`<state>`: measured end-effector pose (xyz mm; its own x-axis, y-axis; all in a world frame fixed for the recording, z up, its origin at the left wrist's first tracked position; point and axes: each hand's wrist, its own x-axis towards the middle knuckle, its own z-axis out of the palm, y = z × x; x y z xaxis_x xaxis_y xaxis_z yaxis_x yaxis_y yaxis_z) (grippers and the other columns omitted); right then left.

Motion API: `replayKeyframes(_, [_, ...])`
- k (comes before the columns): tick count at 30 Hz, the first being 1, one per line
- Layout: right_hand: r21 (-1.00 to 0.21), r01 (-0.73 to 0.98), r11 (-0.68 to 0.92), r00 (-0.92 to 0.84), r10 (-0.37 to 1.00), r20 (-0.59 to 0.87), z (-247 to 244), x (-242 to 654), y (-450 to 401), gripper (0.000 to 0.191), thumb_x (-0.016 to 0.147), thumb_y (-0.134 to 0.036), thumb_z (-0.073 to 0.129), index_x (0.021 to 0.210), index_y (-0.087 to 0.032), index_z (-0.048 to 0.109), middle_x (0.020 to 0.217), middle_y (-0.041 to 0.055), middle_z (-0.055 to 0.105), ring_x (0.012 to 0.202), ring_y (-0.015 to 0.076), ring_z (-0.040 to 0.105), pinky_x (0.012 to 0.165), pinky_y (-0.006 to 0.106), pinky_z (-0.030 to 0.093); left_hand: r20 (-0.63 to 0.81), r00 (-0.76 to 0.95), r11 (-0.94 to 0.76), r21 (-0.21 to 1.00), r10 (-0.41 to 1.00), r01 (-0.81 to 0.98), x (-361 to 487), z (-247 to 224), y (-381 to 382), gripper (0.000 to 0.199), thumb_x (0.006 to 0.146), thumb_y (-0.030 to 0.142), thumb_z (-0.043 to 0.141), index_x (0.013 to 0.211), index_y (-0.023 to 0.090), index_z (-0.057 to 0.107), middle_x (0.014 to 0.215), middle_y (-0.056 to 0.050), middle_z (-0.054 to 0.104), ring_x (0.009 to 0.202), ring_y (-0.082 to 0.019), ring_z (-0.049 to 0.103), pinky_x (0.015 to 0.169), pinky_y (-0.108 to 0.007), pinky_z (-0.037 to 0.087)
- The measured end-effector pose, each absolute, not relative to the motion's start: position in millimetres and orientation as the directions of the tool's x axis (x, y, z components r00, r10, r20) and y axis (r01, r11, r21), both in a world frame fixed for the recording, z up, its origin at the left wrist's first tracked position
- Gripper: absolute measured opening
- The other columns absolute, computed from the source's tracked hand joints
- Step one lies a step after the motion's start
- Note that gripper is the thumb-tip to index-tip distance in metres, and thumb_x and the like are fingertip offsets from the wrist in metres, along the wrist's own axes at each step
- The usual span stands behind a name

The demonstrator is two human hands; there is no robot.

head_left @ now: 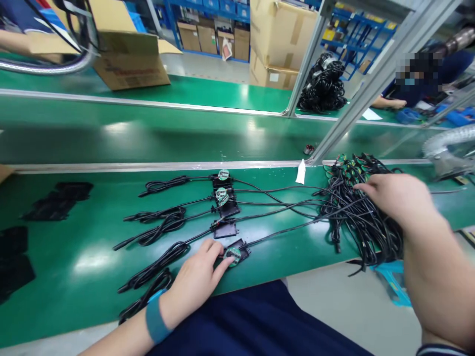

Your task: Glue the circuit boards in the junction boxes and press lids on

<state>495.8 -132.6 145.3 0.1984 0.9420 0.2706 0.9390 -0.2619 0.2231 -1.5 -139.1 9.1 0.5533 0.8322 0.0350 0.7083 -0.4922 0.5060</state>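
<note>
Left hand [198, 267] narrow, holding circuit board [232, 257] left of the cable pile [341, 207]. Right hand [395, 198] over the pile — cannot tell whether gripping. Green bench [276, 257] surface shows between board and pile; pile's loose ends overhang the near edge.

Head camera: worn on the head, set above the near edge of the bench [267, 262], faced forward and down.
Lap [260, 316]: looked down on from above, at the bottom of the view, on the near side of that edge.
Hands: the left hand [198, 269] and right hand [397, 198] are viewed close, from above and behind.
Near edge: shown aslant, higher toward the right.
Far edge: marked by a metal rail [148, 167], seen almost level across mid-view.
Background: blue shelves [210, 12] taken in well beyond that rail.
</note>
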Motion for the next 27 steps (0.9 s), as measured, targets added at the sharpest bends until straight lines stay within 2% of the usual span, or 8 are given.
replayKeyframes(3, [0.328,0.926,-0.185,0.142,0.978,0.152,96,476,-111,0.036,0.087,-0.052,0.065,0.077,-0.017,0.072,0.075,0.0115,0.069,0.066,0.0198,0.056,0.062,0.032,0.029,0.09,0.568,-0.563,0.325,0.818,0.759,8,1,-139,0.028,0.101,0.04,0.041,0.093,0.018,0.057,0.093,-0.006,0.057,0.069,-0.019,0.063,0.062,-0.031,0.052])
replayKeyframes(5, [0.323,0.941,-0.1,0.073,0.993,0.095,71,455,-91,0.023,0.093,-0.033,0.058,0.092,-0.016,0.073,0.094,0.0146,0.071,0.085,0.0244,0.061,0.071,0.033,0.038,0.155,0.587,-0.605,0.277,0.795,0.746,9,-3,-136,0.029,0.101,0.041,0.042,0.096,0.018,0.058,0.091,-0.007,0.059,0.072,-0.022,0.064,0.064,-0.034,0.053])
replayKeyframes(8, [0.325,0.946,0.002,-0.034,0.995,0.094,51,432,-52,0.033,0.092,-0.015,0.047,0.12,-0.013,0.066,0.121,0.0194,0.064,0.102,0.0279,0.059,0.083,0.037,0.043,0.223,0.623,-0.661,0.273,0.75,0.699,6,-7,-131,0.025,0.099,0.04,0.047,0.095,0.018,0.059,0.085,-0.006,0.06,0.074,-0.023,0.064,0.068,-0.037,0.055])
replayKeyframes(12, [0.469,0.873,0.13,-0.146,0.989,-0.002,40,423,-6,0.052,0.088,-0.005,0.043,0.139,-0.012,0.052,0.151,0.0242,0.041,0.115,0.0353,0.054,0.085,0.044,0.044,0.253,0.678,-0.724,0.22,0.69,0.654,-1,-3,-134,0.027,0.096,0.039,0.055,0.107,0.016,0.062,0.09,-0.009,0.065,0.079,-0.027,0.065,0.071,-0.041,0.055])
replayKeyframes(17, [0.511,0.806,0.3,-0.263,0.954,-0.144,23,434,23,0.044,0.092,-0.005,0.037,0.13,-0.007,0.058,0.142,0.025,0.05,0.107,0.0321,0.058,0.082,0.042,0.046,0.259,0.652,-0.7,0.31,0.713,0.643,-20,21,-127,0.029,0.097,0.04,0.052,0.114,0.018,0.062,0.102,-0.011,0.069,0.092,-0.026,0.065,0.083,-0.043,0.055])
replayKeyframes(22, [0.482,0.799,0.359,-0.339,0.931,-0.133,17,449,33,0.036,0.093,-0.008,0.037,0.12,-0.008,0.061,0.134,0.0252,0.055,0.099,0.031,0.061,0.078,0.042,0.049,0.267,0.544,-0.601,0.464,0.795,0.651,-44,38,-55,0.024,0.101,0.034,0.046,0.107,0.018,0.062,0.103,-0.009,0.068,0.097,-0.023,0.063,0.088,-0.039,0.053])
replayKeyframes(25, [0.365,0.874,0.321,-0.345,0.939,0.001,21,445,32,0.032,0.09,-0.008,0.042,0.115,-0.008,0.061,0.13,0.0248,0.057,0.105,0.0314,0.061,0.085,0.044,0.05,0.285,0.515,-0.585,0.483,0.808,0.651,-45,31,9,0.026,0.098,0.034,0.05,0.114,0.016,0.062,0.111,-0.011,0.065,0.107,-0.025,0.06,0.097,-0.044,0.049])
replayKeyframes(27, [0.185,0.945,0.269,-0.306,0.927,0.216,27,431,28,0.026,0.092,-0.015,0.047,0.113,-0.01,0.061,0.125,0.0233,0.06,0.112,0.0312,0.06,0.093,0.045,0.05,0.278,0.535,-0.598,0.475,0.798,0.646,-38,23,48,0.032,0.095,0.033,0.055,0.122,0.017,0.06,0.12,-0.013,0.062,0.115,-0.027,0.056,0.101,-0.049,0.046])
